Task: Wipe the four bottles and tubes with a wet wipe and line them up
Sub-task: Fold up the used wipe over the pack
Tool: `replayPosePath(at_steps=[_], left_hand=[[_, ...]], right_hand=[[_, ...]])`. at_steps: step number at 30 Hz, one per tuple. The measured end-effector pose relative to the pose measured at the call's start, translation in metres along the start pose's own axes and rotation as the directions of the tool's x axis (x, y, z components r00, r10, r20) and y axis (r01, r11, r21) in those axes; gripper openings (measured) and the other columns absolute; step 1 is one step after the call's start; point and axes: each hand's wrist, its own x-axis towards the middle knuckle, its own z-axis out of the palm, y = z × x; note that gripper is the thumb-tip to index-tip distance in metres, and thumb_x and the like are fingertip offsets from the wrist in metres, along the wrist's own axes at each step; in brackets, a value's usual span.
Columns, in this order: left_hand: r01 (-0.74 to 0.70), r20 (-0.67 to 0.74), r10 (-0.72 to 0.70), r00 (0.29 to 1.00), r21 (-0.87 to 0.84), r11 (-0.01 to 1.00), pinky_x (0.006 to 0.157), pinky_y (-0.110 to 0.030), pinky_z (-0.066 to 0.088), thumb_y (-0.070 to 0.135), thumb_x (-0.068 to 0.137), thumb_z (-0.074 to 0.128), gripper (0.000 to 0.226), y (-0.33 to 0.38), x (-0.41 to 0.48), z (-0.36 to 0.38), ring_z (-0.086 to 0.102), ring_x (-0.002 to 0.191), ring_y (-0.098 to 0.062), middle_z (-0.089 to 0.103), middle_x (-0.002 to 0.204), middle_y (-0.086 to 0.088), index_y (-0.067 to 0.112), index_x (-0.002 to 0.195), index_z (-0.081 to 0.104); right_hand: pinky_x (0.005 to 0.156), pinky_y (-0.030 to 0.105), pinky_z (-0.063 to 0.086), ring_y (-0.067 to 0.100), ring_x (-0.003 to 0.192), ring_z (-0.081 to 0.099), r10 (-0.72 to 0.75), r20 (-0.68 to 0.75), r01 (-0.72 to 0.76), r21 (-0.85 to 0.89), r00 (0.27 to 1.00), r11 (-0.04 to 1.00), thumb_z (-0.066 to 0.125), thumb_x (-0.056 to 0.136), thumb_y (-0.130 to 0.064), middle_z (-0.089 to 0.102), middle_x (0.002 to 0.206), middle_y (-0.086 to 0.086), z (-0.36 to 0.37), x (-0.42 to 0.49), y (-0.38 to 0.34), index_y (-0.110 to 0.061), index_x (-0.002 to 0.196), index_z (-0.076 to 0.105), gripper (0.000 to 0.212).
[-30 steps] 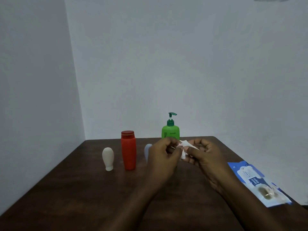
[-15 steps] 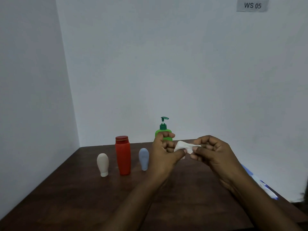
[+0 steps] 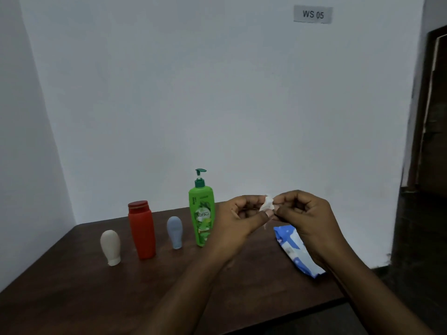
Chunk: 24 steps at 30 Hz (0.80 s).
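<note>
On the dark wooden table (image 3: 72, 298) stand a small white tube (image 3: 110, 246), a red bottle (image 3: 142, 229), a small grey-blue tube (image 3: 175, 232) and a tall green pump bottle (image 3: 201, 213), in a row from left to right. Right of the green bottle and above the table, my left hand (image 3: 239, 220) and my right hand (image 3: 306, 215) pinch a crumpled white wet wipe (image 3: 267, 203) between their fingertips. Neither hand touches a bottle.
A blue and white wet-wipe pack (image 3: 294, 250) lies on the table under my right wrist, near the right edge. White walls close the back and left. A dark door frame (image 3: 428, 141) stands at the right. A sign (image 3: 312, 14) reads WS 05.
The view has swung to the right, so the bottles sit further left and the pack shows. Both hands have shifted right of the green bottle and bunched the wipe smaller between them.
</note>
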Motion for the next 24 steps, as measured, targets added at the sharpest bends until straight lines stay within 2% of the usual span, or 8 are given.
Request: replayPosePath(at_steps=[5,7,9,12,14,18,21,24], left_hand=[[0.116,0.074,-0.107,0.992,-0.140,0.983,0.082,-0.036,0.063,-0.013,0.089,0.070,0.021,0.001,-0.001,0.029,0.075,0.087,-0.028,0.077,0.104,-0.025,-0.001,0.104,0.078],[0.156,0.082,-0.142,0.986,-0.199,0.968,0.090,-0.044,0.061,-0.013,0.089,0.068,0.019,0.001,-0.002,0.041,0.074,0.089,-0.031,0.077,0.107,-0.027,0.000,0.097,0.080],[0.219,0.109,-0.195,0.975,-0.304,0.927,0.095,-0.048,0.059,-0.009,0.091,0.066,0.014,0.003,-0.002,0.050,0.071,0.096,-0.035,0.075,0.112,-0.029,-0.007,0.099,0.077],[0.296,0.157,-0.253,0.955,-0.403,0.866,0.083,-0.037,0.064,0.004,0.084,0.073,0.018,0.004,0.000,0.058,0.072,0.092,-0.029,0.075,0.105,-0.024,-0.009,0.096,0.076],[0.337,0.158,-0.298,0.941,-0.392,0.856,0.078,-0.031,0.065,-0.004,0.086,0.073,0.008,0.004,0.001,0.060,0.074,0.087,-0.027,0.075,0.100,-0.022,-0.005,0.093,0.076],[0.383,0.154,-0.351,0.924,-0.346,0.857,0.076,-0.030,0.065,-0.020,0.085,0.069,0.019,0.000,0.002,0.061,0.077,0.081,-0.026,0.077,0.088,-0.018,-0.005,0.098,0.071],[0.321,0.105,-0.303,0.947,-0.279,0.905,0.072,-0.033,0.064,-0.023,0.079,0.072,0.025,-0.001,0.001,0.063,0.076,0.074,-0.027,0.075,0.082,-0.020,0.001,0.087,0.073],[0.238,0.055,-0.232,0.971,-0.204,0.950,0.078,-0.036,0.062,-0.023,0.075,0.075,0.031,-0.004,0.001,0.068,0.074,0.073,-0.026,0.075,0.080,-0.019,0.007,0.079,0.072]], right_hand=[[0.075,0.031,0.060,0.030,0.086,0.076,0.043,0.051,-0.041,-0.035,0.998,0.999,0.070,0.088,0.006,0.073,0.102,0.008,-0.029,-0.004,-0.002,-0.018,0.105,0.072,0.030],[0.074,0.032,0.058,0.029,0.083,0.076,0.029,0.073,-0.023,-0.084,0.997,0.996,0.070,0.090,0.001,0.076,0.094,0.007,-0.038,-0.007,-0.005,-0.016,0.100,0.073,0.020],[0.074,0.036,0.057,0.030,0.080,0.074,-0.016,0.037,0.022,-0.156,0.999,0.988,0.072,0.090,-0.002,0.075,0.085,0.006,-0.045,-0.008,-0.005,-0.018,0.091,0.072,0.016],[0.070,0.037,0.054,0.030,0.077,0.070,-0.070,0.005,0.069,-0.265,0.998,0.962,0.074,0.087,-0.003,0.071,0.075,0.002,-0.053,-0.006,-0.007,-0.022,0.082,0.070,0.020],[0.067,0.030,0.052,0.019,0.074,0.069,-0.083,0.013,0.083,-0.296,0.996,0.952,0.072,0.088,-0.001,0.071,0.077,0.000,-0.056,-0.007,-0.007,-0.024,0.080,0.071,0.024],[0.076,0.033,0.057,0.015,0.084,0.072,-0.076,0.016,0.077,-0.336,0.997,0.939,0.065,0.089,0.005,0.076,0.089,-0.003,-0.058,-0.010,-0.009,-0.022,0.082,0.076,0.030],[0.075,0.031,0.056,0.018,0.085,0.074,-0.013,0.005,0.013,-0.209,1.000,0.978,0.061,0.091,0.008,0.077,0.092,0.001,-0.062,-0.012,-0.011,-0.016,0.088,0.078,0.030],[0.082,0.034,0.058,0.020,0.091,0.076,0.049,0.011,-0.047,-0.101,0.999,0.994,0.067,0.092,0.001,0.078,0.099,0.003,-0.066,-0.014,-0.014,-0.017,0.102,0.076,0.023]])
